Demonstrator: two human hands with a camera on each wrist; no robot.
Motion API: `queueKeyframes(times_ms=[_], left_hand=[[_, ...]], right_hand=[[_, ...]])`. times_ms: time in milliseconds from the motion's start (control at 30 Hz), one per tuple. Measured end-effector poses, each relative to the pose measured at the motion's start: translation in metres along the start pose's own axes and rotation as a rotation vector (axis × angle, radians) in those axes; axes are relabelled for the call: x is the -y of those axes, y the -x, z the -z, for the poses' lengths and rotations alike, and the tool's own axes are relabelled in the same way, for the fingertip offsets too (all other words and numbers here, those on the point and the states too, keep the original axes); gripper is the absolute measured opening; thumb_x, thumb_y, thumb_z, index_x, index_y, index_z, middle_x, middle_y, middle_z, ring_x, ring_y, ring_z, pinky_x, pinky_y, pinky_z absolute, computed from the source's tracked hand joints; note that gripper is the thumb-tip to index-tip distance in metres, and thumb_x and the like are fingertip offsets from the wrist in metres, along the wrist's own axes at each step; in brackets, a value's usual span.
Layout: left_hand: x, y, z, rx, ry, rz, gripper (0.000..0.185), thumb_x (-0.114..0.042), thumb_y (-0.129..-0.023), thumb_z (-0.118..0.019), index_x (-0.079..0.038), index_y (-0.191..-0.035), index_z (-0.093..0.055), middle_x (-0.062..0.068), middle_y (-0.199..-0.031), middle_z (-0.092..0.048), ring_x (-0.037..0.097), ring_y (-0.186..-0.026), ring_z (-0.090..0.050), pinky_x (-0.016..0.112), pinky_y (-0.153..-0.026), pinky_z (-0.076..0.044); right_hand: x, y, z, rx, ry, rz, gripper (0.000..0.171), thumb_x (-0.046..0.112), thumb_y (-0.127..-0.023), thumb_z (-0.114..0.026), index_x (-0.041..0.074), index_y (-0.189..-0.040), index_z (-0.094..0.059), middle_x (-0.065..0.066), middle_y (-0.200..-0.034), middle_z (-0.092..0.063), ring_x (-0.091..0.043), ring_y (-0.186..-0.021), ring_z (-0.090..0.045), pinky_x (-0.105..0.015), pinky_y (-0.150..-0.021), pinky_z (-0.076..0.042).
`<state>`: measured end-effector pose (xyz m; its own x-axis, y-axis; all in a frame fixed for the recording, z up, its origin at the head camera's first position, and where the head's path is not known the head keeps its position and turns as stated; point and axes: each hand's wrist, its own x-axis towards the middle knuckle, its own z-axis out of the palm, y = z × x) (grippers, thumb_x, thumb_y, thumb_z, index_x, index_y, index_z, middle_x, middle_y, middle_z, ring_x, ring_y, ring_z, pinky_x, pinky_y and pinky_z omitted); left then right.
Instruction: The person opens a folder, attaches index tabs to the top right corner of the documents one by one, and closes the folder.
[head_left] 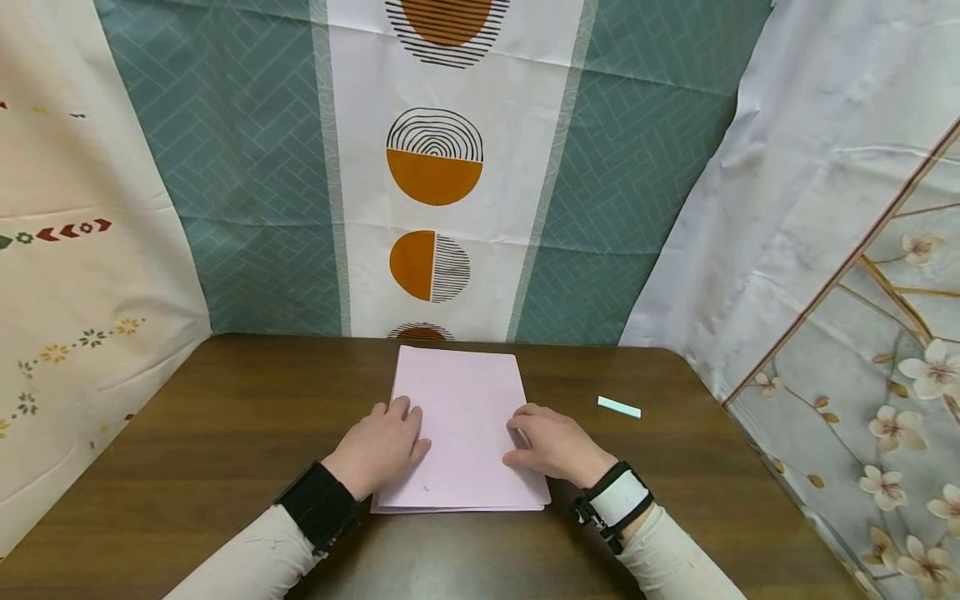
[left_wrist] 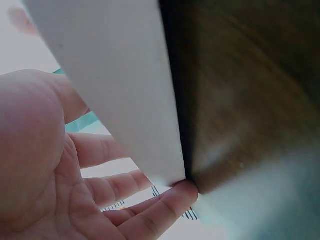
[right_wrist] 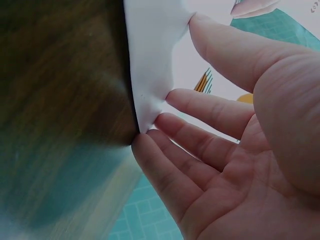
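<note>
Your left hand (head_left: 382, 446) and right hand (head_left: 553, 443) both lie flat with loose fingers on the pink paper (head_left: 461, 408) in the middle of the table (head_left: 225, 417), grasping nothing; you seem to be steadying it, so next lift an edge cleanly

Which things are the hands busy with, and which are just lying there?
Busy with:
- pink paper, flat on the table
- left hand and right hand, fingers resting on the paper

Just lying there:
- small pale strip, to the right of the paper
</note>
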<state>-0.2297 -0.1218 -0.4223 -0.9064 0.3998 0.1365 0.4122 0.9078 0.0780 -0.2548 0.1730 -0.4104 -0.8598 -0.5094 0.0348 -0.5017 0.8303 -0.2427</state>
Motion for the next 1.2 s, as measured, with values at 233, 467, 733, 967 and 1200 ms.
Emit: queueKeyframes(times_ms=[233, 467, 733, 967, 1200], left_hand=[[-0.001, 0.0, 0.005, 0.01, 0.014, 0.002, 0.052, -0.034, -0.107, -0.073, 0.001, -0.144, -0.066, 0.03, -0.146, -0.06, 0.047, -0.119, -0.064, 0.059, -0.104, -0.057], [-0.001, 0.0, 0.006, -0.009, 0.011, 0.001, 0.048, -0.032, -0.107, -0.073, 0.0, -0.142, -0.067, 0.03, -0.144, -0.06, 0.047, -0.116, -0.064, 0.06, -0.1, -0.058], [-0.017, 0.01, 0.012, -0.054, -0.044, -0.058, 0.052, -0.041, -0.1, -0.08, -0.007, -0.139, -0.072, 0.029, -0.148, -0.062, 0.049, -0.127, -0.064, 0.064, -0.099, -0.058], [-0.041, 0.025, 0.013, -0.063, -0.104, -0.22, 0.065, -0.061, -0.094, -0.082, -0.014, -0.137, -0.073, 0.017, -0.142, -0.067, 0.041, -0.124, -0.065, 0.062, -0.096, -0.057], [-0.05, 0.035, 0.008, -0.118, -0.166, -0.288, 0.068, -0.068, -0.09, -0.083, -0.015, -0.131, -0.072, 0.01, -0.129, -0.068, 0.032, -0.11, -0.067, 0.054, -0.081, -0.059]], right_hand=[[-0.003, -0.003, 0.002, 0.012, -0.013, 0.001, 0.046, 0.031, -0.094, -0.091, 0.005, -0.13, -0.077, -0.016, -0.136, -0.07, -0.031, -0.119, -0.069, -0.051, -0.103, -0.058], [-0.005, -0.006, 0.002, 0.016, -0.018, 0.013, 0.047, 0.03, -0.095, -0.091, 0.004, -0.132, -0.076, -0.016, -0.137, -0.07, -0.031, -0.119, -0.069, -0.051, -0.103, -0.058], [-0.005, -0.004, 0.0, 0.02, -0.004, 0.019, 0.047, 0.029, -0.095, -0.09, 0.004, -0.133, -0.076, -0.017, -0.139, -0.069, -0.033, -0.122, -0.068, -0.052, -0.105, -0.057], [-0.005, -0.003, 0.0, 0.035, -0.002, 0.021, 0.048, 0.03, -0.097, -0.088, 0.004, -0.135, -0.075, -0.019, -0.143, -0.068, -0.036, -0.127, -0.068, -0.055, -0.108, -0.055], [-0.006, 0.0, -0.001, 0.038, -0.006, 0.047, 0.044, 0.028, -0.099, -0.086, 0.004, -0.134, -0.074, -0.02, -0.146, -0.068, -0.039, -0.134, -0.065, -0.057, -0.112, -0.052]])
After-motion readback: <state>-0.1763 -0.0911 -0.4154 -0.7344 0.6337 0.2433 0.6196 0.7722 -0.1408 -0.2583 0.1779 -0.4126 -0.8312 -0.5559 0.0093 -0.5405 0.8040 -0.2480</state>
